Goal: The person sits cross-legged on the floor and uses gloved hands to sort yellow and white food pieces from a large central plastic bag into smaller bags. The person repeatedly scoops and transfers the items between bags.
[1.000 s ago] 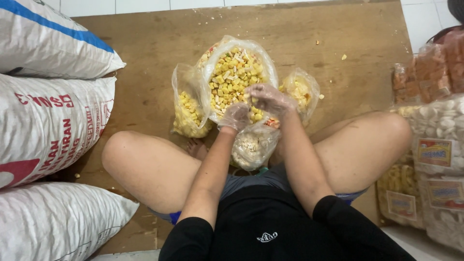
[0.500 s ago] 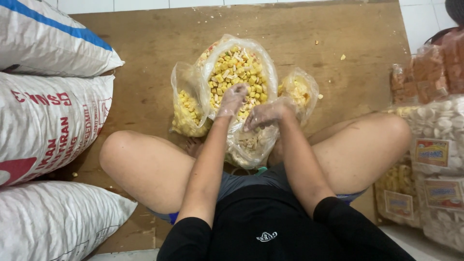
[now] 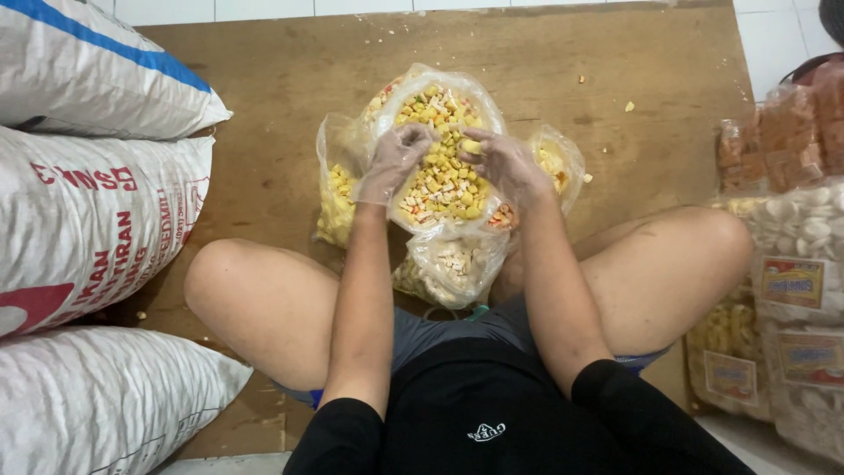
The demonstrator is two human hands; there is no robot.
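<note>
Head view, centre of frame: left hand (image 3: 393, 163), in a thin clear glove, fingers curled loosely inside the large open bag of yellow snack pieces (image 3: 444, 171); whether it grips any cannot be told. Right hand (image 3: 503, 163), gloved, pinches one yellow piece (image 3: 472, 146). Smaller filled bags around it: four. White woven sacks (image 3: 83, 220), left: three.

The left hand (image 3: 396, 161) and right hand (image 3: 503, 163) cover part of the big bag of yellow snack pieces (image 3: 444, 167), hiding its middle. The small bag (image 3: 453, 268) below is half hidden by the forearms. The white sacks (image 3: 88, 220) and packaged snacks (image 3: 796, 290) run off the edges.
</note>
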